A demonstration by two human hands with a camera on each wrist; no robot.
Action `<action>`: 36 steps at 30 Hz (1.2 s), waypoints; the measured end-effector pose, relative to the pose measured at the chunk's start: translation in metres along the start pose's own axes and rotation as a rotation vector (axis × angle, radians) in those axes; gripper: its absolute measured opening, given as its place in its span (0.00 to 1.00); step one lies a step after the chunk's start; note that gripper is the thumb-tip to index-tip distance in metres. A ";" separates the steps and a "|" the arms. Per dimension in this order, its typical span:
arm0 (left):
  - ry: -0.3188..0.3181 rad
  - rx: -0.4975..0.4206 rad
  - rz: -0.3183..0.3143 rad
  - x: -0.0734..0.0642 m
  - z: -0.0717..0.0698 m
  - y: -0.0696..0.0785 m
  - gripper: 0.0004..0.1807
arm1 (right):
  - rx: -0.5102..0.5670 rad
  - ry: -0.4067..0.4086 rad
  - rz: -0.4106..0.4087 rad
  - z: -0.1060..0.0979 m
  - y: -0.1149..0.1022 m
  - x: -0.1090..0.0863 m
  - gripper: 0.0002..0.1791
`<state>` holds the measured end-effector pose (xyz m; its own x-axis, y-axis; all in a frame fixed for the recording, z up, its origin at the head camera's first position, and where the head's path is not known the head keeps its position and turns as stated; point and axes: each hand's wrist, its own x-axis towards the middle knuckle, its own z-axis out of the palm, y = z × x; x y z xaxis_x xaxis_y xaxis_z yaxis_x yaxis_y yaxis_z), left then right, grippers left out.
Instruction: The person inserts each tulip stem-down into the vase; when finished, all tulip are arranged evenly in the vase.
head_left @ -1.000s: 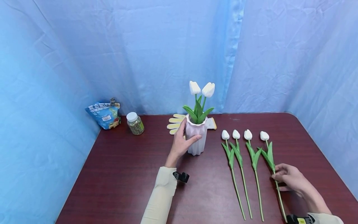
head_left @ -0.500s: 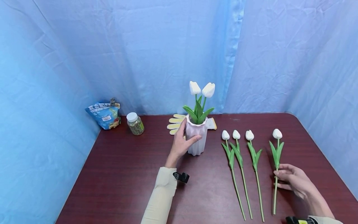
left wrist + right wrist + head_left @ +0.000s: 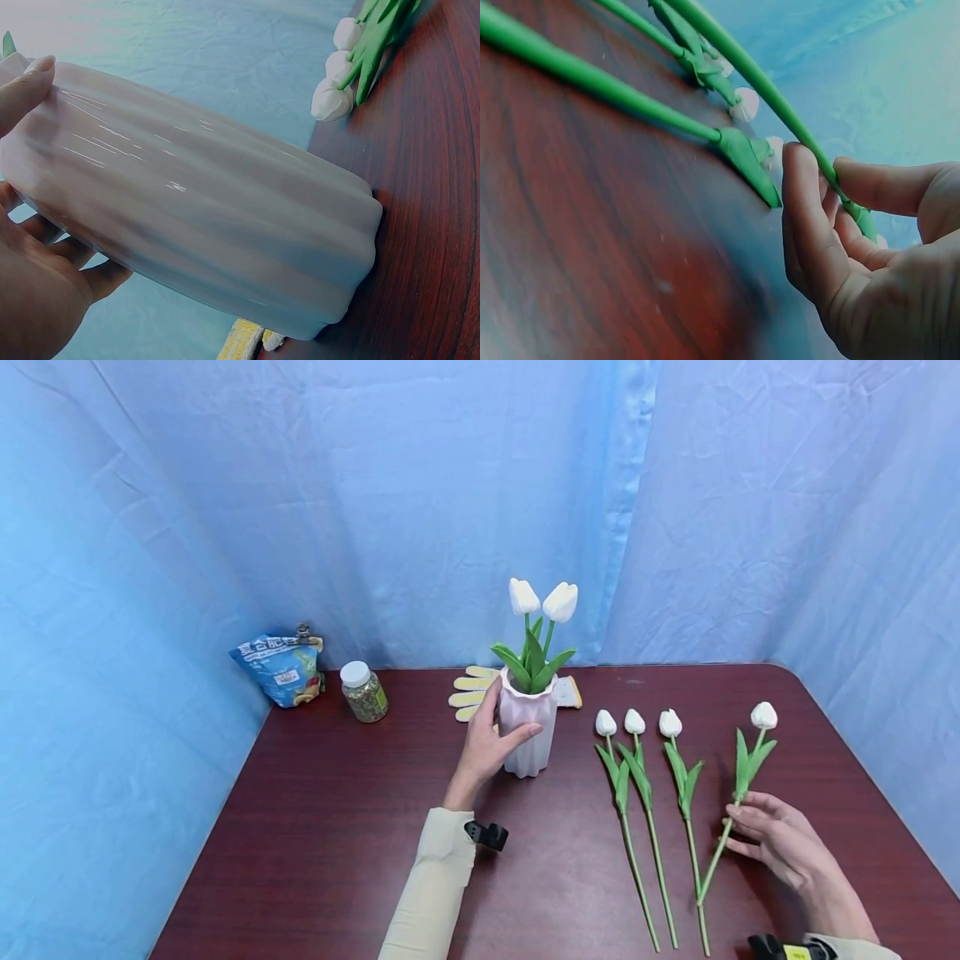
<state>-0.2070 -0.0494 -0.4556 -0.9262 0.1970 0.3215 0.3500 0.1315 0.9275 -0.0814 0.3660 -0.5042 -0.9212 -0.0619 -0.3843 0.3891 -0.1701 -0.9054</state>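
My left hand grips a pale pink fluted vase, thumb on the near side and fingers behind its rim. Two white tulips with green leaves stand in the vase. At the right, my right hand pinches the stem of another white tulip between thumb and fingers, just below the leaves. Its bloom leans to the right, and its stem end overlaps the neighbouring flower in the head view. Left of that hand, three white tulips lie side by side on the dark wooden table.
A yellow-and-white work glove lies behind the vase. A white-lidded jar of green bits and a clipped blue bag stand at the back left. Blue curtains enclose the table's back and sides.
My right hand has picked up the rightmost tulip and turned it, its bloom swinging right and its stem end left. My left hand and the vase have stayed in place.
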 end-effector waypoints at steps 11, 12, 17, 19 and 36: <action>0.002 -0.001 0.006 0.000 0.000 -0.001 0.49 | 0.278 -0.172 -0.103 0.016 -0.003 0.007 0.12; 0.002 0.000 0.008 0.000 0.000 -0.001 0.49 | 0.305 -0.191 -0.114 0.018 -0.003 0.008 0.13; 0.002 0.003 0.010 0.000 -0.001 -0.001 0.49 | 0.417 -0.236 -0.149 0.028 -0.004 0.011 0.15; 0.002 0.001 0.013 0.000 -0.001 -0.001 0.49 | 0.440 -0.224 -0.156 0.032 -0.006 0.013 0.14; 0.003 -0.004 0.009 0.001 0.000 0.000 0.49 | 0.648 -0.125 -0.186 0.062 -0.023 0.023 0.12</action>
<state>-0.2076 -0.0490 -0.4558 -0.9235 0.1953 0.3303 0.3576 0.1257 0.9254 -0.1122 0.3078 -0.4810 -0.9814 -0.0813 -0.1737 0.1761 -0.7406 -0.6485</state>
